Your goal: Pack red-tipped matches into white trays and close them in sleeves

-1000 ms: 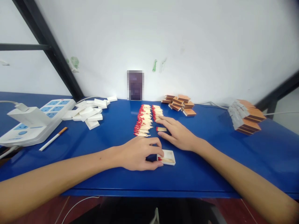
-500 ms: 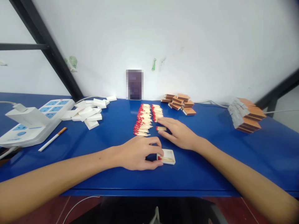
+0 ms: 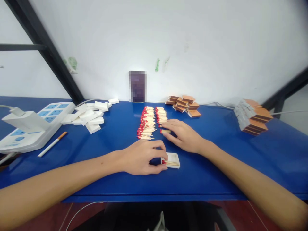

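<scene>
My left hand [image 3: 144, 158] has its thumb and fingers closed on the left end of a small white matchbox tray [image 3: 174, 157]. A few red-headed matches [image 3: 171, 163] lie along the tray's near side. Beyond it my right hand [image 3: 185, 136] rests low on the table, fingers stretched out and thumb apart. A small batch of matches [image 3: 165, 131] lies between its thumb and forefinger. Its fingertips are at the near end of a short row of matches [image 3: 161, 115], partly hiding it. A larger row of matches [image 3: 147, 123] lies to the left.
White trays [image 3: 89, 116] lie heaped at the left, near a cigarette [image 3: 52, 144] and a power strip [image 3: 38, 141] with a plugged-in charger. Brown matchbox sleeves [image 3: 185, 104] lie at the back; stacked matchboxes [image 3: 255, 118] stand right. A pixelated dark panel [image 3: 138, 86] is by the wall.
The view has shifted slightly. Both hands, the tray and the matches stay in nearly the same places.
</scene>
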Demonstrator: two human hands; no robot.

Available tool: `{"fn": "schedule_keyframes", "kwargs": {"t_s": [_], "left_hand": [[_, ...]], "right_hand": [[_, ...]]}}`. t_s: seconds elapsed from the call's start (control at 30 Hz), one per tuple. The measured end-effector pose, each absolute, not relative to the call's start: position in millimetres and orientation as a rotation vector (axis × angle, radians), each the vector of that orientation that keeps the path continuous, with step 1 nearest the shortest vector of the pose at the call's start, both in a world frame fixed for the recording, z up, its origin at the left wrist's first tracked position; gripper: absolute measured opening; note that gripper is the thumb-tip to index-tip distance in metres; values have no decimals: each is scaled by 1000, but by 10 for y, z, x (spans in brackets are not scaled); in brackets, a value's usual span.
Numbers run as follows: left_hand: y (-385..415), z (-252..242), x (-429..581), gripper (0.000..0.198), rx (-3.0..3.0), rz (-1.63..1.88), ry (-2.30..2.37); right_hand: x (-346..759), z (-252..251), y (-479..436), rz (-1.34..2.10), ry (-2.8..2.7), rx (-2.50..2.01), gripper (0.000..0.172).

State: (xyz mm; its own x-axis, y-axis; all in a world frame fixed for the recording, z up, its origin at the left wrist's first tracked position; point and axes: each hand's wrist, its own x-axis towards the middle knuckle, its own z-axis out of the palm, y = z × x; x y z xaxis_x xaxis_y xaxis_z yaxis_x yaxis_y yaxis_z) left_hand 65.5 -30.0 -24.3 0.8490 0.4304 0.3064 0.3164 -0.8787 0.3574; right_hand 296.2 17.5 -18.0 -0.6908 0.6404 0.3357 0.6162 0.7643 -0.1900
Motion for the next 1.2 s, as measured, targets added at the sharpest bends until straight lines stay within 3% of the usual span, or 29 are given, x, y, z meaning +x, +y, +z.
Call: {"fn": "schedule_keyframes", "kwargs": {"t_s": [0.83, 1.2], "left_hand": [[-305, -219, 662, 21, 2732, 556, 561], [-299, -217, 660, 22, 2728, 546, 557]], "right_hand": [[2967, -74, 158, 144, -2661, -964, 33], [3012, -148, 186, 192, -2602, -967, 21]]}}
